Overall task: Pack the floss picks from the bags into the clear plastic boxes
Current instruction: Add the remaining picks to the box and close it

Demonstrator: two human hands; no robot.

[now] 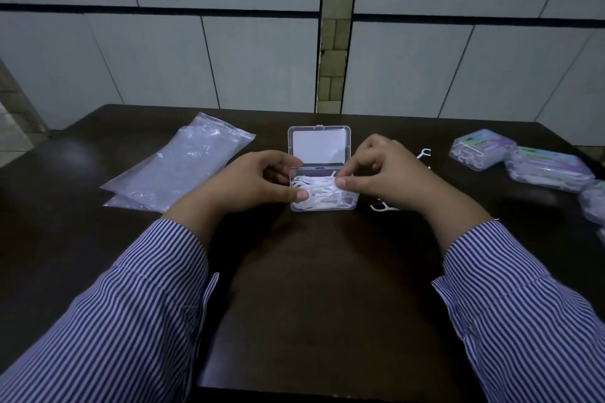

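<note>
The open clear plastic box [322,188] lies on the table [311,271] between both hands, its long axis left to right, the left hand [262,183] gripping its left end while the right hand [383,173] pinches floss picks [319,191] over its right half

The room is dim and bluish, the light flat and weak from overhead. The dark table [311,271] takes a soft sheen at nine o'clock and swallows detail toward six. The pale wall panels [229,59] at twelve o'clock are the brightest part. Lines bow outward at the edges, wide-angle fashion. The striped sleeves [131,321] at seven and five o'clock look slightly soft.
</note>
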